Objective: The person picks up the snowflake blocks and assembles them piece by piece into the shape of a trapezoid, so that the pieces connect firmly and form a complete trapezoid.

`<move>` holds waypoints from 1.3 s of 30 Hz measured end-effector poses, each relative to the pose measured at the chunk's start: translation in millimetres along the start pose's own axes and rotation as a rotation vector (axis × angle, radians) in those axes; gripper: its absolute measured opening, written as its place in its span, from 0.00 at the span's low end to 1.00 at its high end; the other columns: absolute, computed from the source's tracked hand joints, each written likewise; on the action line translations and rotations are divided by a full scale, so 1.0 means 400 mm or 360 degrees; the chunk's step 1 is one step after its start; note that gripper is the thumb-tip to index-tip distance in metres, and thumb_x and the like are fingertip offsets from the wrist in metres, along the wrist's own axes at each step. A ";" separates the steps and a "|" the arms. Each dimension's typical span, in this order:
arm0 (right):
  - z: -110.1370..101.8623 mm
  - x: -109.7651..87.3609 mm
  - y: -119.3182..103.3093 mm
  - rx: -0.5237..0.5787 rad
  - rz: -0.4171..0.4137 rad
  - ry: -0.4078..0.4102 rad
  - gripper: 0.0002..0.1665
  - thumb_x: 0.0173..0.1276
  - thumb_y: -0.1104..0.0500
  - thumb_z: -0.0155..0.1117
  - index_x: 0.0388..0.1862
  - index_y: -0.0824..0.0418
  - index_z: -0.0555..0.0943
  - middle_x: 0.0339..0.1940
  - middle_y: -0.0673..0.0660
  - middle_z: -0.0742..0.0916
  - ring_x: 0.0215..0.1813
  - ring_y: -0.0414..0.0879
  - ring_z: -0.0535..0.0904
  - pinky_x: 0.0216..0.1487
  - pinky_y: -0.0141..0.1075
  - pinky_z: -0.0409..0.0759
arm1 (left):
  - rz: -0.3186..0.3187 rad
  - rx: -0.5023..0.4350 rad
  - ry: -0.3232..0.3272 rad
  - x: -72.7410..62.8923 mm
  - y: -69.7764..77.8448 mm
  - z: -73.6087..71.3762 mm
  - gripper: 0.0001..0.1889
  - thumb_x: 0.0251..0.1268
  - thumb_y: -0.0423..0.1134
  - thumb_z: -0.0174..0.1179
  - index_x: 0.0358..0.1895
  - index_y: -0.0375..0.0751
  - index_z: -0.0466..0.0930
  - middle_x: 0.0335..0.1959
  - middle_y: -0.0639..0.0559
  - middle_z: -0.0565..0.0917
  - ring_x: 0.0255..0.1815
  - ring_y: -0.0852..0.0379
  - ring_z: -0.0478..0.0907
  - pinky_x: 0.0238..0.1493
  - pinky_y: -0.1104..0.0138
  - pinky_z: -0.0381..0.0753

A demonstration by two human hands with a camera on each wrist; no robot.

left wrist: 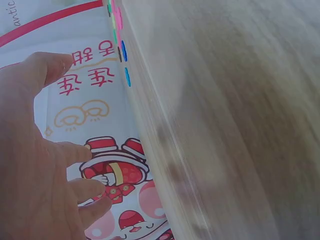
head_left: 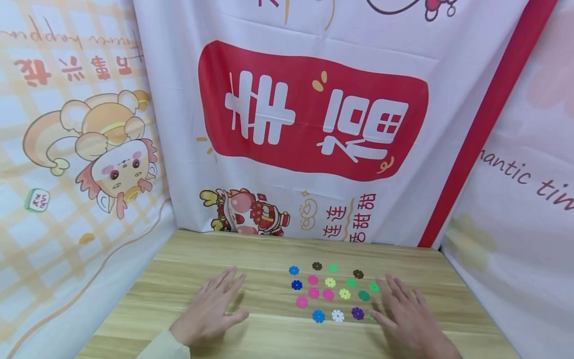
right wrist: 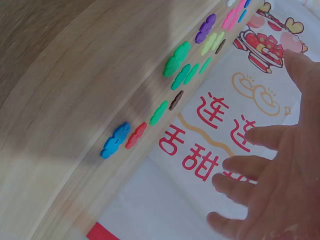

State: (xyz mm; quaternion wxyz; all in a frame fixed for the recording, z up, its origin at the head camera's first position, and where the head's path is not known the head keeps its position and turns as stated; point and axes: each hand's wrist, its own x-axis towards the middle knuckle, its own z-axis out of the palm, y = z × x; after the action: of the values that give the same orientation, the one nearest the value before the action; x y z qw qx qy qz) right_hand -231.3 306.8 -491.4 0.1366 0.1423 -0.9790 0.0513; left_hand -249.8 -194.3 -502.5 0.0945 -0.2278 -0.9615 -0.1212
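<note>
Small flower-shaped plastic discs lie spread on the wooden table, among them a white disc (head_left: 338, 315), a purple disc (head_left: 357, 313), a dark brown disc (head_left: 317, 266) and a dark blue disc (head_left: 296, 284). To their left, my left hand (head_left: 211, 306) hovers with spread fingers and holds nothing. My right hand (head_left: 405, 311) is at their right side, fingers also spread, its thumb partly covering a green disc (head_left: 372, 315). In the right wrist view a blue disc (right wrist: 116, 140) and a red disc (right wrist: 136, 135) show; the right hand seems to hide these from the head view.
The wood-grain table (head_left: 269, 341) ends at a white hanging cloth (head_left: 179, 194) with a red printed patch. Printed cloths also hang along the left side (head_left: 58, 279) and the right side (head_left: 529, 259).
</note>
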 end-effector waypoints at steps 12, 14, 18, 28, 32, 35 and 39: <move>-0.004 0.052 -0.053 0.0226 -0.0146 -0.0093 0.39 0.75 0.38 0.67 0.78 0.52 0.72 0.69 0.61 0.84 0.68 0.61 0.82 0.66 0.60 0.82 | 0.0098 -0.0248 -0.0028 0.027 0.022 0.016 0.39 0.71 0.51 0.67 0.75 0.28 0.68 0.79 0.34 0.71 0.79 0.35 0.68 0.79 0.39 0.66; 0.001 0.063 -0.070 0.0291 -0.0205 -0.0121 0.37 0.74 0.39 0.68 0.76 0.53 0.74 0.68 0.62 0.85 0.68 0.62 0.82 0.65 0.60 0.83 | 0.0108 -0.0296 -0.0048 0.038 0.030 0.026 0.36 0.71 0.48 0.68 0.74 0.29 0.70 0.76 0.34 0.74 0.77 0.35 0.71 0.78 0.41 0.69; 0.018 0.089 -0.104 0.0382 -0.0320 -0.0216 0.35 0.75 0.39 0.67 0.72 0.57 0.78 0.68 0.63 0.85 0.69 0.62 0.81 0.66 0.60 0.83 | 0.0113 -0.0333 -0.0134 0.061 0.051 0.046 0.33 0.71 0.47 0.68 0.73 0.32 0.73 0.74 0.37 0.77 0.76 0.38 0.73 0.77 0.43 0.72; 0.064 0.153 -0.176 0.0485 -0.0625 -0.0390 0.28 0.74 0.47 0.71 0.68 0.56 0.81 0.65 0.56 0.87 0.67 0.55 0.83 0.67 0.54 0.83 | 0.0152 -0.0403 -0.0274 0.134 0.131 0.081 0.27 0.74 0.48 0.66 0.72 0.44 0.77 0.73 0.46 0.79 0.75 0.44 0.75 0.76 0.47 0.75; 0.078 0.173 -0.199 0.0523 -0.0646 -0.0457 0.27 0.70 0.48 0.75 0.64 0.55 0.83 0.58 0.51 0.90 0.59 0.45 0.86 0.62 0.44 0.87 | 0.0229 -0.0387 -0.0278 0.169 0.162 0.094 0.25 0.73 0.45 0.67 0.70 0.46 0.79 0.70 0.50 0.81 0.72 0.48 0.77 0.75 0.51 0.76; 0.087 0.187 -0.215 0.0537 -0.0675 -0.0506 0.22 0.67 0.50 0.77 0.58 0.55 0.85 0.51 0.49 0.91 0.50 0.37 0.86 0.54 0.34 0.88 | 0.0261 -0.0362 -0.0279 0.192 0.180 0.105 0.23 0.71 0.44 0.68 0.67 0.47 0.80 0.68 0.53 0.83 0.71 0.51 0.78 0.75 0.53 0.77; 0.090 0.202 -0.237 0.0530 -0.0683 -0.0565 0.17 0.66 0.52 0.78 0.52 0.55 0.87 0.44 0.45 0.90 0.43 0.32 0.82 0.47 0.28 0.86 | 0.0266 -0.0333 -0.0280 0.217 0.199 0.122 0.21 0.68 0.43 0.70 0.63 0.47 0.83 0.65 0.53 0.84 0.70 0.52 0.78 0.74 0.55 0.78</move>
State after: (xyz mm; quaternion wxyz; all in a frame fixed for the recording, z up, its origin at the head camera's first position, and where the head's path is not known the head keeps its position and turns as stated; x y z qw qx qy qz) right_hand -287.2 190.1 -497.4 -0.0538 0.3726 -0.9133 0.1553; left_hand -295.5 -75.9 -513.4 -0.0044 -0.3255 -0.9258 -0.1921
